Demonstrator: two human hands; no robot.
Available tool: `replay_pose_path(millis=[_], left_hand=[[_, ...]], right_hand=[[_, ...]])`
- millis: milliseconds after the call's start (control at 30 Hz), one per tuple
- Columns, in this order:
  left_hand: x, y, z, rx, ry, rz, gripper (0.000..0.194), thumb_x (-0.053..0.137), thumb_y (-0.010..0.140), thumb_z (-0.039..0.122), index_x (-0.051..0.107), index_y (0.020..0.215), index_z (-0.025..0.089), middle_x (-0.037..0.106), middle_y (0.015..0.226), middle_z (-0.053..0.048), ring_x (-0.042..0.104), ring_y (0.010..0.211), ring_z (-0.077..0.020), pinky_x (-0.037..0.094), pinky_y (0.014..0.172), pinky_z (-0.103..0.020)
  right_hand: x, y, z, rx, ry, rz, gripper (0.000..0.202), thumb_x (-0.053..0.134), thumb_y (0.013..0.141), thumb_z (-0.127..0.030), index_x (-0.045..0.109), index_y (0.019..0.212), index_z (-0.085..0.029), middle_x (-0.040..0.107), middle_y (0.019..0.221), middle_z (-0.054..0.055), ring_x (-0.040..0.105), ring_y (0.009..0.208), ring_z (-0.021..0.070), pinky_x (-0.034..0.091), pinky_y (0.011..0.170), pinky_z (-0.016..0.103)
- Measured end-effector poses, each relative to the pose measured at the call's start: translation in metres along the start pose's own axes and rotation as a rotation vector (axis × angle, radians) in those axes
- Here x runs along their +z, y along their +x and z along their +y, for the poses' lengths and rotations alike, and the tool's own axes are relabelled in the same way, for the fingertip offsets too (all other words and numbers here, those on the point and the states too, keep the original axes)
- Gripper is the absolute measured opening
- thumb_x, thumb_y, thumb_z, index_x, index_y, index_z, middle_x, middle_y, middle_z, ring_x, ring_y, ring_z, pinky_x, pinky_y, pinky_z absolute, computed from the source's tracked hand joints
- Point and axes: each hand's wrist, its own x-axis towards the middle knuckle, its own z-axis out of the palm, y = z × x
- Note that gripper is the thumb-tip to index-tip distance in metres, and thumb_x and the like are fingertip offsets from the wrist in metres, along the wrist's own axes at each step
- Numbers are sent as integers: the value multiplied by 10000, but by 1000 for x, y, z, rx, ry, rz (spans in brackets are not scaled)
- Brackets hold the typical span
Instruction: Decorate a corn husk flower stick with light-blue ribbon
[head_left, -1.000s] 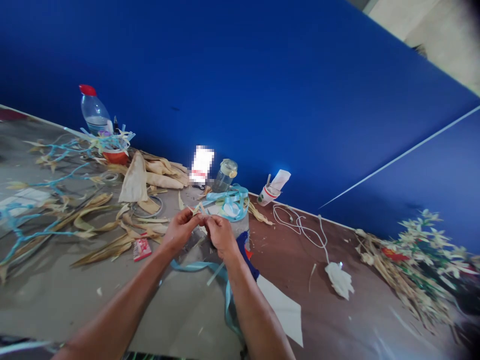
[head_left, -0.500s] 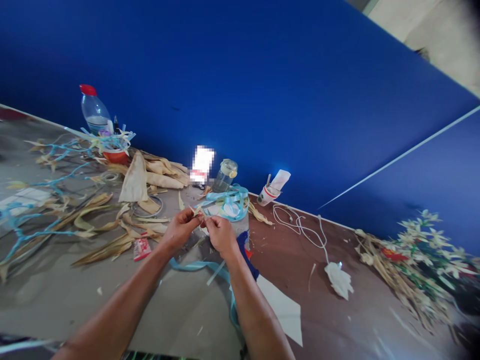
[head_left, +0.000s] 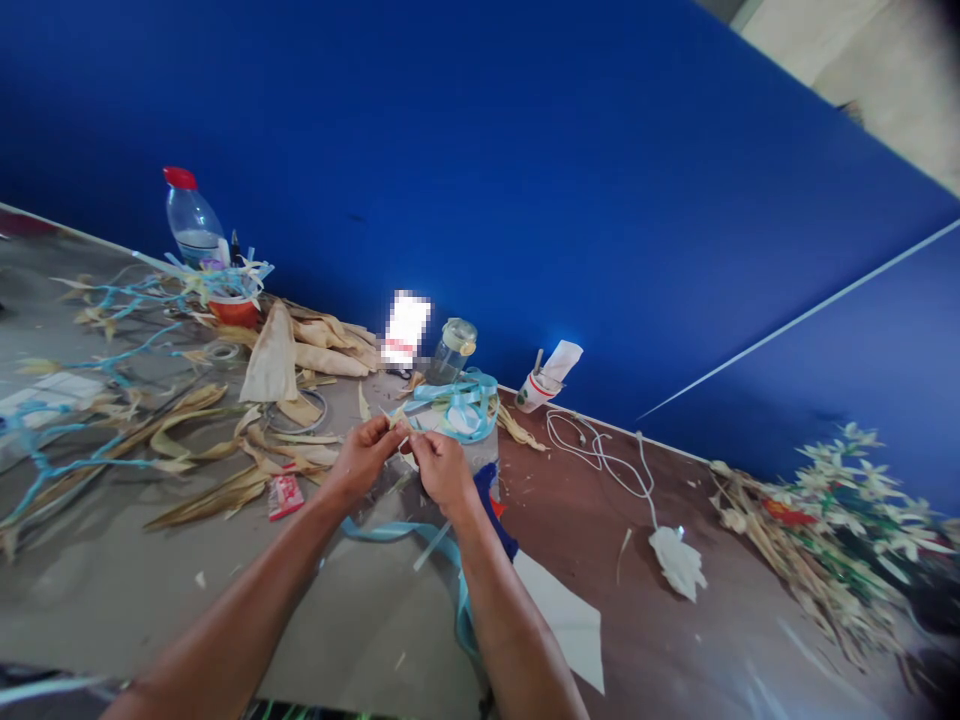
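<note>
Above the middle of the table, my left hand [head_left: 362, 462] and my right hand [head_left: 444, 470] meet fingertip to fingertip. Pinched in the left fingers is a small piece of pale dried husk [head_left: 398, 419] with pointed tips. The right thumb and forefinger are closed at its near side; whatever they grip is too small and covered to make out. Just beyond the hands lies a loose coil of light blue ribbon [head_left: 480, 385]. Another length of blue ribbon [head_left: 390, 530] curves below the wrists and passes under the right forearm.
Dried husks [head_left: 334, 358] and blue-wrapped branches [head_left: 112, 462] cover the left side. A red-capped bottle [head_left: 196, 225], glass jar [head_left: 452, 352] and paper cup [head_left: 535, 392] stand along the blue partition [head_left: 480, 150]. White cable [head_left: 600, 455], white paper [head_left: 562, 620] and white artificial flowers [head_left: 862, 480] lie rightward.
Hardly anything differs. The fingers and the husk piece have shifted very slightly, and the view has moved a touch; both hands keep their pinch.
</note>
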Motion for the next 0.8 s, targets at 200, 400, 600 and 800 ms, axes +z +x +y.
replay_pose_path(millis=[200,400,600,800], left_hand=[[-1,1,-2,33,38,19,336,644,714,471,530,626,168,509,578,37,475,573,-110,399,576,-231],[0,0,-2,19,75,40,345,637,714,478,536,616,164,515,562,36,444,537,-98,352,534,-222],[0,0,-6,46,71,99,336,655,701,469,537,606,169,536,574,25,480,563,-112,380,544,-232],[1,0,-7,55,92,104,343,644,709,470,504,606,175,492,553,41,451,553,-104,357,529,-229]], right_hand=[[4,1,9,40,124,-51,347,429,830,-375,660,657,-183,403,460,-40,381,479,117,287,487,230],[4,1,8,66,155,-53,356,442,822,-393,634,613,-179,382,461,-48,340,460,103,265,477,230],[1,1,3,53,119,-47,391,437,839,-437,638,633,-172,409,481,-37,370,487,109,285,505,235],[2,0,4,86,202,-58,412,454,827,-484,612,602,-177,375,466,-43,322,451,97,241,470,234]])
